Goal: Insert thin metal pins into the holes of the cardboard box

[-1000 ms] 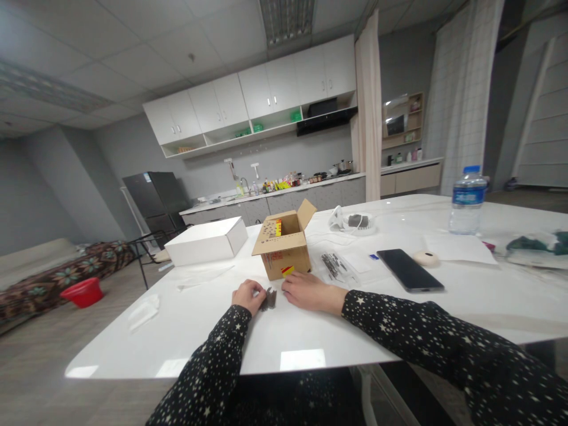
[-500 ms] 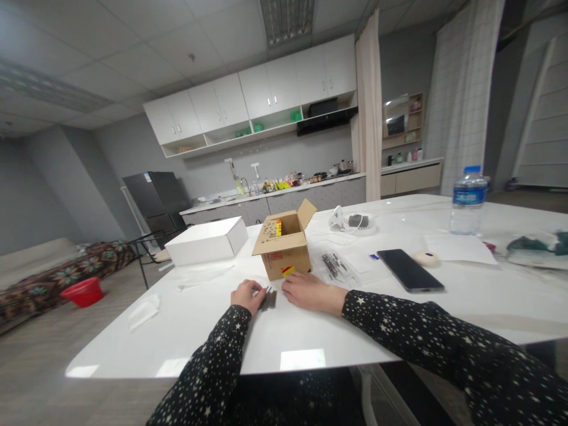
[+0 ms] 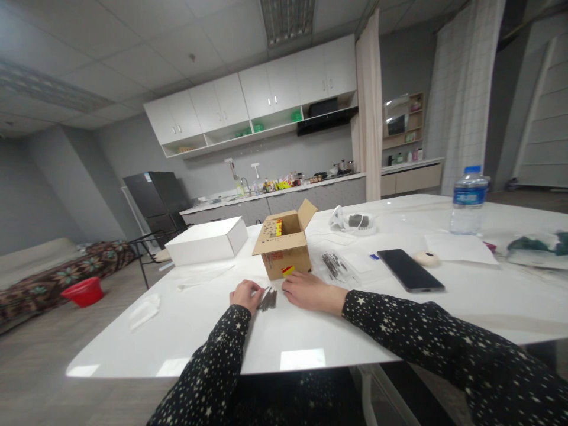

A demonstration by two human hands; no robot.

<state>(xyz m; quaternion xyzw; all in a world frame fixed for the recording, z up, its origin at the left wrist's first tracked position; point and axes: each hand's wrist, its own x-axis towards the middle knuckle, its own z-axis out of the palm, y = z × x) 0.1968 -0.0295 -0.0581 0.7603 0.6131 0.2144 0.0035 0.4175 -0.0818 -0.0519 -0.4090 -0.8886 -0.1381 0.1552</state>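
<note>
My left hand (image 3: 245,294) rests on the white table, thumb and fingers pinched at a slim dark rod, like a nail or long screw. Just right of its fingertips lies a small bundle of similar thin dark rods (image 3: 268,301), roughly side by side. On the bundle's other side, my right hand (image 3: 308,291) lies low on the tabletop with fingers loosely bent; nothing shows in it. Its fingers are close to the front of an open cardboard box (image 3: 287,261). A clear plastic bag of more dark rods (image 3: 336,267) lies behind the right wrist.
Left of the cardboard box stands a white box (image 3: 206,241). A black phone (image 3: 410,270), a round beige object (image 3: 426,258), a water bottle (image 3: 468,201) and white paper (image 3: 461,249) are on the right. A white device with a cord (image 3: 355,221) sits behind. Crumpled white plastic (image 3: 145,312) lies left.
The left fingers have shifted very slightly left, and the rods beside them look a little more spread. My right hand stays in place.
</note>
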